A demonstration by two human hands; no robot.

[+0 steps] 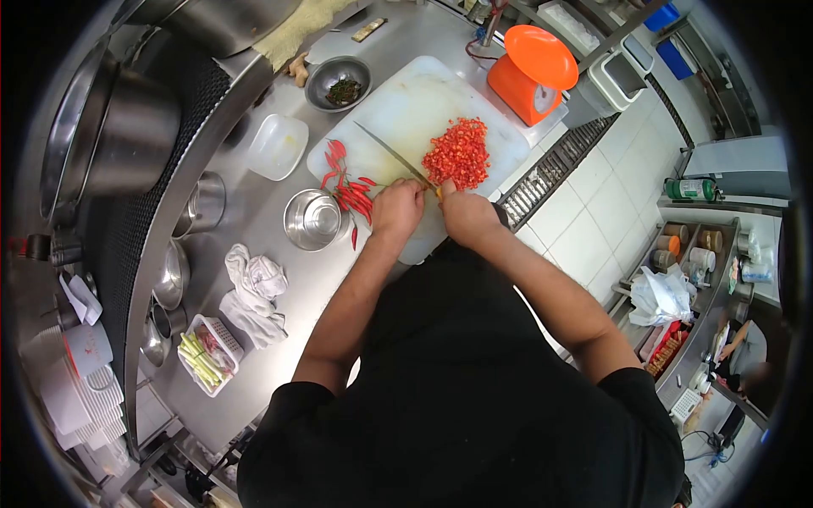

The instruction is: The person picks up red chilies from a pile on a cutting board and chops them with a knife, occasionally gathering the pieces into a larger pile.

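Note:
My right hand point(466, 216) is closed around the yellowish handle of a kitchen knife point(391, 154). The long blade points toward the far left over a white cutting board point(415, 93). Just left of the handle, my left hand point(400, 206) is closed, fingers curled down at the board; what they pinch, if anything, is hidden. Whole red chilies point(354, 199) lie beside that hand, some past the board's edge. Beyond the knife, to the right, sits a heap of chopped red chili point(457, 154).
A steel bowl point(312, 220), a white plastic tub point(278, 147) and a dark-filled bowl point(338, 84) stand left of the board. An orange scale point(532, 76) is at the back right. Nearer lie a white cloth point(254, 292) and a basket of cut vegetables point(222, 339).

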